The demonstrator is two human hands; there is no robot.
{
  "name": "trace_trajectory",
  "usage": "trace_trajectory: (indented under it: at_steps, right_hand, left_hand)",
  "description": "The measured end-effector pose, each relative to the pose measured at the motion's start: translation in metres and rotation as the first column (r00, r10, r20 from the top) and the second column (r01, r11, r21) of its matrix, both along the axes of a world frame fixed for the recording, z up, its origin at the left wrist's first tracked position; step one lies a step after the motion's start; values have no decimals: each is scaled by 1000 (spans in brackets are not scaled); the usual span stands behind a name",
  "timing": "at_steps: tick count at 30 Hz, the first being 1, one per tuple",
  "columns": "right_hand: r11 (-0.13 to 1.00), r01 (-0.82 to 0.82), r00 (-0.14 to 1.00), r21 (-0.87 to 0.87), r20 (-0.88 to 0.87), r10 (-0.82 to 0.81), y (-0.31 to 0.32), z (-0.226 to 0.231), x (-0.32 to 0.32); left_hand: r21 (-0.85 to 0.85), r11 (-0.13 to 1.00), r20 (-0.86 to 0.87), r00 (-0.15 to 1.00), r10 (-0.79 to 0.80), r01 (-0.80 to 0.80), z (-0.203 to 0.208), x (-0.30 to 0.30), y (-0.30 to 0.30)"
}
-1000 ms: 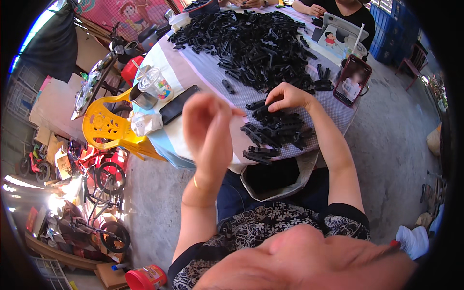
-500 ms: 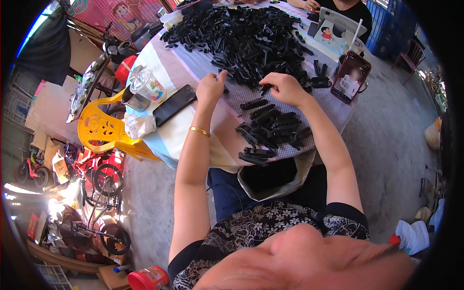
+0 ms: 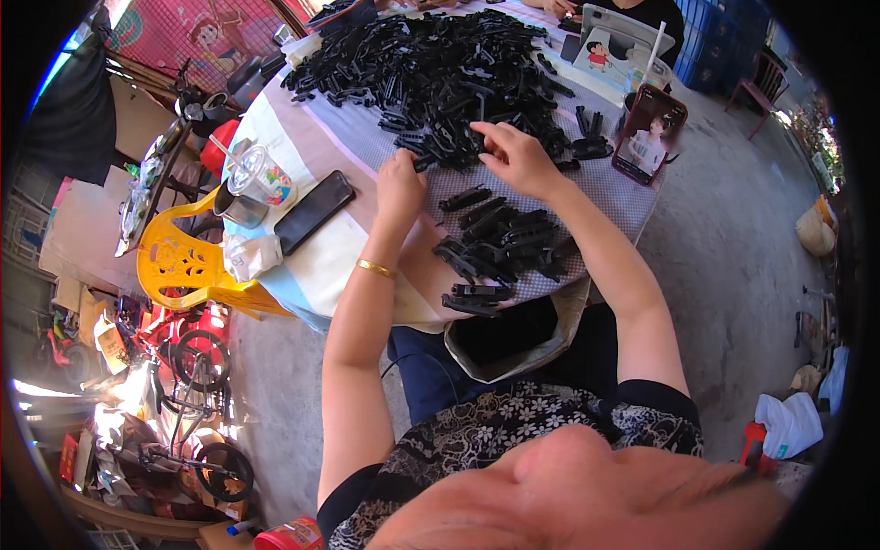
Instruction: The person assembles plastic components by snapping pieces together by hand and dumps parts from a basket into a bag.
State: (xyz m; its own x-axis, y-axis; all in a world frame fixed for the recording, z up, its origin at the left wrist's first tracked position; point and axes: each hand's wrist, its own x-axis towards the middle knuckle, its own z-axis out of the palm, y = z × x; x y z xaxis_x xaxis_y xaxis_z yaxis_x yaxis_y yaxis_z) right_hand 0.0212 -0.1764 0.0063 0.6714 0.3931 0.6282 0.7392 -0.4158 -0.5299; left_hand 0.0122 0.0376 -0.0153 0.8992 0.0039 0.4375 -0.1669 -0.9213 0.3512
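A large heap of small, narrow black plastic parts point(image 3: 440, 73) covers the far middle of the table. At its near edge, my left hand point(image 3: 401, 186) is closed, with a black part point(image 3: 420, 163) showing at the fingertips. My right hand point(image 3: 521, 161) is just to the right, its thumb and index finger apart over the heap's near edge and nothing visible between them. Nearer to me lies a smaller group of black parts point(image 3: 504, 236), roughly lined up. Below the table edge, an open bag point(image 3: 559, 332) with a dark inside rests at my lap.
On the cloth-covered table point(image 3: 348, 266), a dark phone point(image 3: 314, 212), a plastic cup point(image 3: 268, 179), a metal cup point(image 3: 240, 209) and a crumpled white packet point(image 3: 251, 257) stand left. A propped phone point(image 3: 649, 136) stands right. Another person's hand point(image 3: 555, 7) is across the table. A yellow chair point(image 3: 179, 261) is left.
The view has shifted slightly, moving the table leftward. My left thumb, raised before, is now down against the fingers. My right thumb and index finger have spread apart.
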Motion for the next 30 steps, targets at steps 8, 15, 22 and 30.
trace_trajectory:
  at_steps: [8, 15, 22, 30]
  right_hand:
    - [796, -186, 812, 576, -366, 454, -4, -1, 4]
    - [900, -161, 866, 405, -380, 326, 0, -8, 8]
    - [960, -184, 977, 212, -68, 203, 1, -2, 1]
    - [967, -177, 981, 182, -47, 189, 2, 3, -3]
  left_hand:
    - [-731, 659, -169, 889, -425, 176, 19, -18, -37]
    - [-946, 271, -32, 782, -623, 177, 17, -12, -30]
    - [-775, 559, -50, 855, -516, 293, 18, -15, -32]
    - [-667, 678, -48, 890, -453, 309, 21, -18, -32]
